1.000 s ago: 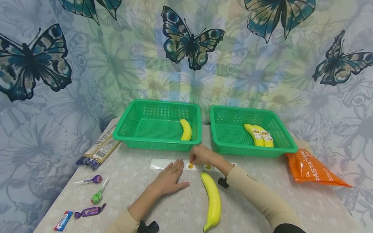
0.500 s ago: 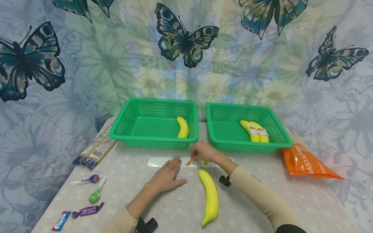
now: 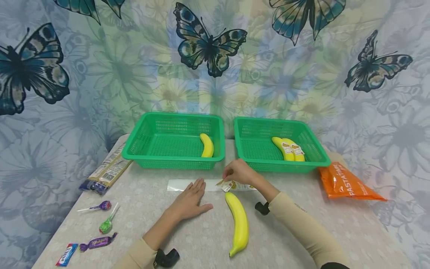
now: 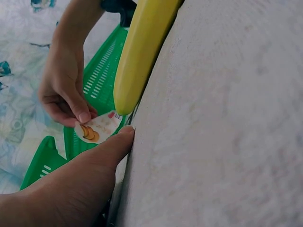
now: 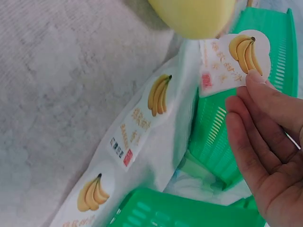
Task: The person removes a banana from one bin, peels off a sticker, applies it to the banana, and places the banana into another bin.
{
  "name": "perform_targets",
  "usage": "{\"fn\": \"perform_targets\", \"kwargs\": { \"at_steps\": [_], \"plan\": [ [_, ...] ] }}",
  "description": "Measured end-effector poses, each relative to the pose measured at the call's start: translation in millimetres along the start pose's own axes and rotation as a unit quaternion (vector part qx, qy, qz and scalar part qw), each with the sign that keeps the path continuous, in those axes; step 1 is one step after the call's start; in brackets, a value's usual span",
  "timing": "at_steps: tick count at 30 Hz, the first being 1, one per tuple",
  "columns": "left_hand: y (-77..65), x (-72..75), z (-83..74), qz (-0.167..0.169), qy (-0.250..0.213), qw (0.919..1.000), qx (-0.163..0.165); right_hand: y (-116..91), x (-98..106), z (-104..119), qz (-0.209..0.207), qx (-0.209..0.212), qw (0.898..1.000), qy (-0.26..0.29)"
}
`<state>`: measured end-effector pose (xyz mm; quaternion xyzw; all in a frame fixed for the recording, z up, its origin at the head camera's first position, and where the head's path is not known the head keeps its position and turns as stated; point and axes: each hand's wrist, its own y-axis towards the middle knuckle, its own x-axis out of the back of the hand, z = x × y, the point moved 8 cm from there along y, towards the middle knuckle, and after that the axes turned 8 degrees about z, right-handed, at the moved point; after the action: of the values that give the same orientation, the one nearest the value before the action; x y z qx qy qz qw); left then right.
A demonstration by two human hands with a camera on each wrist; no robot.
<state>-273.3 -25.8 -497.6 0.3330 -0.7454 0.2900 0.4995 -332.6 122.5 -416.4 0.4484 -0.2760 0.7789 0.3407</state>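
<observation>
My right hand (image 3: pixel 240 173) pinches a white sticker (image 5: pixel 227 61) printed with bananas and writing. The sticker stands raised off a pale backing strip (image 3: pixel 176 185), and more banana stickers lie on that strip in the right wrist view. My left hand (image 3: pixel 188 202) lies flat with straight fingers, its fingertips on the strip. A large yellow banana (image 3: pixel 238 226) lies on the table between my forearms, its tip close to the strip. A smaller banana (image 3: pixel 206 145) is in the left green basket (image 3: pixel 173 163), and two bananas (image 3: pixel 289 149) with stickers are in the right green basket (image 3: pixel 279 167).
An orange pasta bag (image 3: pixel 349 183) lies beside the right basket. At the left are a gold-and-blue packet (image 3: pixel 107 170), two lollipops, one purple (image 3: pixel 105 205) and one green (image 3: pixel 106 226), a purple wrapped candy (image 3: pixel 98 243) and a small blue-red packet (image 3: pixel 67 254).
My right hand has lifted the sticker from the strip and moved slightly right relative to it. The left hand keeps its place. The head view has shifted a little to the right.
</observation>
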Motion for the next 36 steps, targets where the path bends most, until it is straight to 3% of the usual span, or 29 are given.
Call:
{"fn": "perform_targets", "kwargs": {
  "at_steps": [6, 13, 21, 25, 36],
  "plan": [
    [1.2, -0.6, 1.1, -0.002, -0.004, 1.0, -0.001, -11, 11, -6, -0.039, -0.017, 0.998, 0.036],
    [2.2, 1.0, 1.9, -0.017, -0.014, 0.9997, -0.009, -22, 14, -15, -0.044, -0.052, 0.995, 0.072],
    [2.8, 9.6, -3.9, -0.049, -0.014, 0.9983, -0.029, -39, 22, -15, -0.074, -0.065, 0.993, 0.067],
    [0.6, 13.1, -16.0, -0.051, -0.042, 0.9971, -0.038, -44, 26, -14, -0.09, -0.075, 0.991, 0.063],
    [-6.4, 1.3, -71.0, 0.011, -0.104, 0.9913, -0.081, -53, 30, -17, -0.113, -0.082, 0.988, 0.058]
  ]
}}
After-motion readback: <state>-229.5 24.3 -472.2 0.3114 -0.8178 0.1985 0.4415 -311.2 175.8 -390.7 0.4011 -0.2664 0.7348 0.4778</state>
